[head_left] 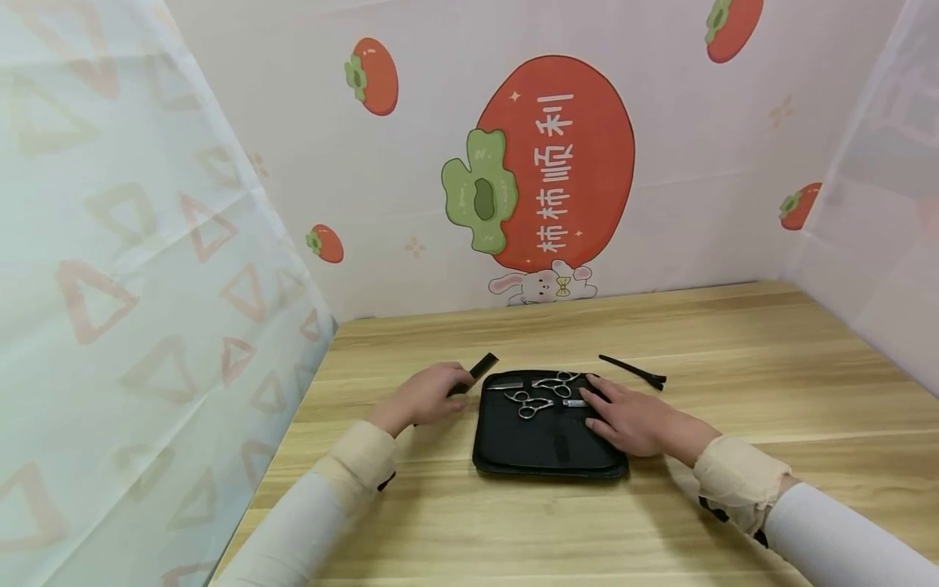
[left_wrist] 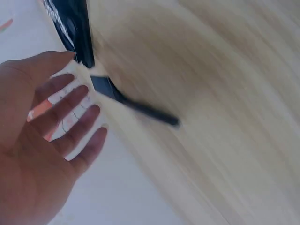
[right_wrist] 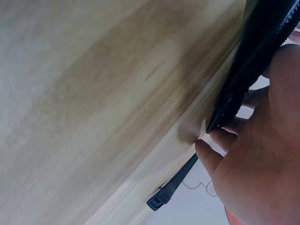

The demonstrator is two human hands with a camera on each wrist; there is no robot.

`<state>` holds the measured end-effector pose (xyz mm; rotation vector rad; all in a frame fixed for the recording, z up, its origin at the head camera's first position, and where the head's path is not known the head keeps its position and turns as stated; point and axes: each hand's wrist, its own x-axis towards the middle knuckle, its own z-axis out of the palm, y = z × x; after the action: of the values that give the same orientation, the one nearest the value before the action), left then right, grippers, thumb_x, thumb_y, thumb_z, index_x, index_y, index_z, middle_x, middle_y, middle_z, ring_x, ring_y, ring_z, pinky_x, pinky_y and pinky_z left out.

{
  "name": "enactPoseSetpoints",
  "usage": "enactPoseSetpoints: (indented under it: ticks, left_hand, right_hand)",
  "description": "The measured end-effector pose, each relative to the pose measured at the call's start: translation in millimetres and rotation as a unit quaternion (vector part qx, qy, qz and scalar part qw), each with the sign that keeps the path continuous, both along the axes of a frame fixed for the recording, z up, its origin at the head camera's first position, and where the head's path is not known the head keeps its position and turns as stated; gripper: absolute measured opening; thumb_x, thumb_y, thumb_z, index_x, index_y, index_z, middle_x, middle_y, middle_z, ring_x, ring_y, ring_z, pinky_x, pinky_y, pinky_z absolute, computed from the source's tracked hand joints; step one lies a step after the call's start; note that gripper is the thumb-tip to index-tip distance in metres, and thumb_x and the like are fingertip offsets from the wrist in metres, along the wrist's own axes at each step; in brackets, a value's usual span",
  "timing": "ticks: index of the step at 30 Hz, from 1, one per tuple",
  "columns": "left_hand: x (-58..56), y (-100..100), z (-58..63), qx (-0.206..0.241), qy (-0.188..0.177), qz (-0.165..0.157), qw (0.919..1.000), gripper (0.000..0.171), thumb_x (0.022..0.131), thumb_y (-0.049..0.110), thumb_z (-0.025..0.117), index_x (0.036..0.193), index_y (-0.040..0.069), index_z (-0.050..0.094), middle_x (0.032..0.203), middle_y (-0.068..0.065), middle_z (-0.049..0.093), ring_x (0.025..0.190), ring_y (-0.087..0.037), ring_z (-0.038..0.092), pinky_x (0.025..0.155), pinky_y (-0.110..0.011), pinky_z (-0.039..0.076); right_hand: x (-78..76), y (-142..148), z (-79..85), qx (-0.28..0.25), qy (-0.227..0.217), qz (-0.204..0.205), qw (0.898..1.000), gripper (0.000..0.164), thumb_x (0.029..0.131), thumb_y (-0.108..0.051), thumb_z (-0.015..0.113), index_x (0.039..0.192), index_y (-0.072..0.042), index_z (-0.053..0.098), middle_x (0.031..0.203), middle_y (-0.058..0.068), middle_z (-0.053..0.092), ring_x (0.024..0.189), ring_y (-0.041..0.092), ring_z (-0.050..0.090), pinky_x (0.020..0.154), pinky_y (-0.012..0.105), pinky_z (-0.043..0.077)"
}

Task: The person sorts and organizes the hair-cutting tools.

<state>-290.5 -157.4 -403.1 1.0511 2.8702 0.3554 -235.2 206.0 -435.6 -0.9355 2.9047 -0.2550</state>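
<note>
A black case [head_left: 513, 452] lies open-faced on the table with two pairs of silver scissors on it. The upper scissors [head_left: 552, 383] point left, the lower scissors [head_left: 530, 405] point right, each crossed by a dark strap. My right hand [head_left: 634, 420] rests on the case's right edge, fingers spread over its upper right corner. To the left of the case, my left hand [head_left: 433, 394] is over a slim black comb [head_left: 482, 368], hiding its middle. In the left wrist view the fingers are loosely extended, and the comb [left_wrist: 140, 108] lies beyond the fingertips.
A long black hair clip [head_left: 632, 372] lies behind the case, to the right. The wooden table [head_left: 704, 326] meets a wall cloth [head_left: 411, 179] printed with persimmons at the back. Another hanging cloth [head_left: 147, 244] runs along the left side.
</note>
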Motion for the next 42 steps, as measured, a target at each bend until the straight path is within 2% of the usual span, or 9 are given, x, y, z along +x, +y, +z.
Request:
enactPoseSetpoints:
  ticks: [5,12,16,20,22,26,31,37,42]
  left_hand:
    - [-0.5,-14,1.4,-0.027,-0.02,0.059,0.9977,0.036,0.097,0.017,0.071,0.129,0.002,0.067,0.129,-0.014,0.064,0.123,-0.033,0.061,0.105,-0.048,0.048]
    - [-3.5,-25,-6.9,-0.045,-0.029,0.077,0.9956,0.035,0.096,0.012,0.071,0.128,-0.004,0.066,0.122,-0.018,0.064,0.118,-0.034,0.061,0.1,-0.045,0.051]
    - [-4.1,-27,-6.8,-0.036,-0.031,0.077,0.9959,0.025,0.093,0.007,0.073,0.114,-0.005,0.069,0.108,-0.014,0.065,0.101,-0.027,0.063,0.088,-0.041,0.055]
    - [-3.7,-26,-4.3,-0.027,-0.038,0.087,0.9951,0.01,0.091,0.006,0.074,0.094,-0.001,0.067,0.087,-0.006,0.06,0.077,-0.019,0.054,0.071,-0.034,0.048]
    - [-4.1,-25,-3.9,-0.025,-0.045,0.101,0.9936,0.011,0.091,0.005,0.073,0.088,0.001,0.064,0.08,-0.003,0.058,0.072,-0.017,0.051,0.067,-0.032,0.045]
    - [-7.0,-23,-4.9,-0.032,-0.057,0.124,0.9901,0.011,0.092,0.003,0.073,0.086,0.003,0.065,0.076,-0.003,0.057,0.068,-0.016,0.05,0.065,-0.031,0.044]
    - [-8.5,-22,-3.4,-0.037,-0.056,0.123,0.9901,0.005,0.09,-0.003,0.072,0.093,0.0,0.068,0.083,-0.005,0.062,0.073,-0.017,0.053,0.07,-0.032,0.048]
    - [-5.5,-24,-2.3,-0.035,-0.053,0.116,0.9912,0.015,0.088,-0.011,0.068,0.1,-0.003,0.07,0.092,-0.01,0.067,0.083,-0.019,0.06,0.081,-0.038,0.056]
    - [-4.7,-26,-1.1,-0.029,-0.049,0.114,0.9919,0.013,0.087,-0.013,0.066,0.095,-0.003,0.068,0.084,-0.01,0.062,0.075,-0.018,0.054,0.076,-0.036,0.053]
  right_hand:
    - [1.2,-2,1.9,-0.001,-0.009,-0.008,1.0,0.061,0.109,-0.039,0.047,0.155,0.002,0.041,0.162,0.029,0.027,0.145,0.049,0.033,0.111,0.063,0.035]
    - [1.0,-3,1.3,0.001,-0.002,-0.005,1.0,0.061,0.108,-0.038,0.048,0.153,0.002,0.043,0.161,0.029,0.03,0.143,0.05,0.036,0.109,0.063,0.037]
    - [1.1,-1,-0.1,-0.003,0.001,-0.004,1.0,0.061,0.109,-0.039,0.046,0.154,0.002,0.042,0.161,0.029,0.029,0.144,0.05,0.035,0.109,0.063,0.037]
    - [-1.2,0,-5.4,0.0,0.006,-0.003,1.0,0.063,0.109,-0.043,0.044,0.155,0.001,0.04,0.162,0.029,0.028,0.145,0.049,0.034,0.11,0.062,0.037]
    - [-3.2,1,-8.8,-0.001,0.005,-0.005,1.0,0.063,0.109,-0.042,0.044,0.156,0.0,0.039,0.163,0.028,0.027,0.146,0.048,0.033,0.111,0.062,0.036]
    - [-6.5,2,-14.5,-0.002,0.007,-0.009,1.0,0.062,0.109,-0.039,0.047,0.156,0.0,0.039,0.164,0.027,0.026,0.147,0.046,0.033,0.111,0.062,0.036]
    - [-6.1,2,-13.8,-0.001,0.006,-0.01,1.0,0.061,0.109,-0.038,0.047,0.156,0.0,0.039,0.164,0.027,0.026,0.147,0.046,0.032,0.112,0.061,0.035]
    - [-1.7,0,-5.8,-0.002,-0.003,-0.004,1.0,0.064,0.11,-0.044,0.042,0.156,0.0,0.039,0.162,0.029,0.027,0.145,0.05,0.033,0.11,0.063,0.036]
    - [-2.5,0,-9.5,-0.001,-0.002,-0.01,1.0,0.062,0.109,-0.041,0.044,0.156,0.0,0.038,0.163,0.027,0.025,0.146,0.048,0.033,0.111,0.062,0.035]
